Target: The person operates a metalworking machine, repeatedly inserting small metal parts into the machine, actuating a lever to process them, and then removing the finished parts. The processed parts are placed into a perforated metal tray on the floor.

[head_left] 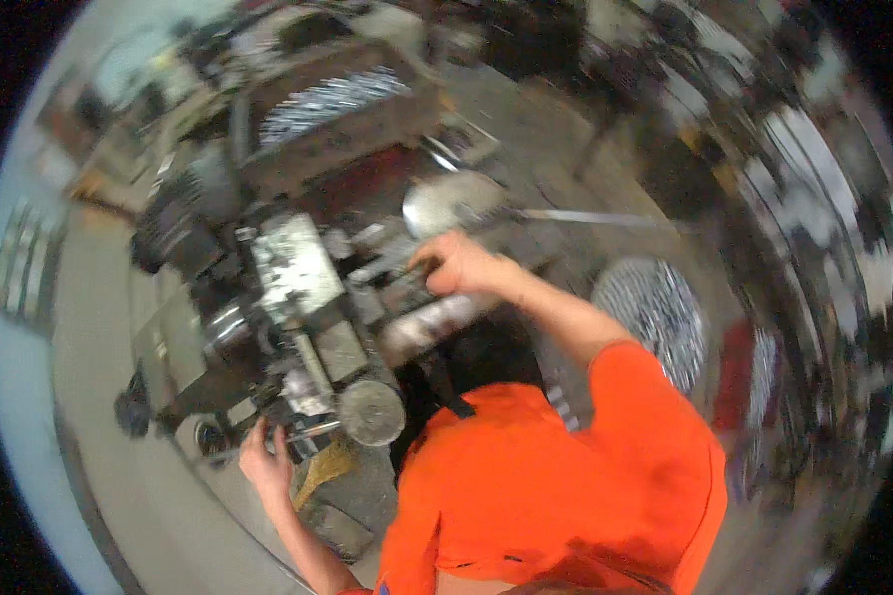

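Note:
My left hand [266, 464] is at the lower left, its fingers closed at the end of a short metal rod [315, 429]. That rod runs toward a round grey disc [372, 413] on the near side of a greasy metal machine [298, 263]. Over the machine's right side, my right hand [454, 266] is bent down with its fingers curled together. Whatever is between those fingers is too blurred to make out. Just beyond it lies a round pale metal pan [451, 201] with a long handle [595, 216].
A brown metal bin [337, 134] of shiny metal pieces stands behind the machine. To my right is a round container of small metal parts [655, 315], with a red crate [734, 375] beside it. A yellow brush-like object [325, 466] lies by my left forearm.

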The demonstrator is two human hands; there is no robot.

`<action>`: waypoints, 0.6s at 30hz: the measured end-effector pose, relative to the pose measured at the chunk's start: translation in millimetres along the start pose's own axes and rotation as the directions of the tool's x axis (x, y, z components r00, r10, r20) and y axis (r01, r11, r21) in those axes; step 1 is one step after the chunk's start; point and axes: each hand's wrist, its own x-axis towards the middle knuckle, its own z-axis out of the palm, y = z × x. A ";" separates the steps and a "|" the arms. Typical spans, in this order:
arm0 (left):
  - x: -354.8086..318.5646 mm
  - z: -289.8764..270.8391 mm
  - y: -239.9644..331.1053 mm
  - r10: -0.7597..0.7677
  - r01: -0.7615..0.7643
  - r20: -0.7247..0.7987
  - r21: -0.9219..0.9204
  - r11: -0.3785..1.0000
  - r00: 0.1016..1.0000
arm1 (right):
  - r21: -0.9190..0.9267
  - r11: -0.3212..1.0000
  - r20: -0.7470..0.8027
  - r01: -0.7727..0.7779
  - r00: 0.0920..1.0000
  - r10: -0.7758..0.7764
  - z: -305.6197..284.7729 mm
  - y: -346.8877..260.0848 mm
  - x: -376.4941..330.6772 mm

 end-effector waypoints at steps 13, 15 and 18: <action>37.7 73.2 -9.3 -0.145 0.143 0.024 0.090 0.986 0.989 | -0.447 0.196 -0.346 -0.873 0.371 0.862 -59.0 193.9 -349.3; 31.9 74.6 -20.0 -0.127 0.129 -0.028 0.072 0.989 0.992 | -0.419 0.145 -0.240 -0.896 0.263 0.934 -57.6 139.2 -313.5; 28.1 80.5 -36.5 -0.121 0.126 -0.062 0.083 0.989 0.991 | -0.496 0.140 -0.170 -0.857 0.254 0.952 -40.4 166.1 -313.1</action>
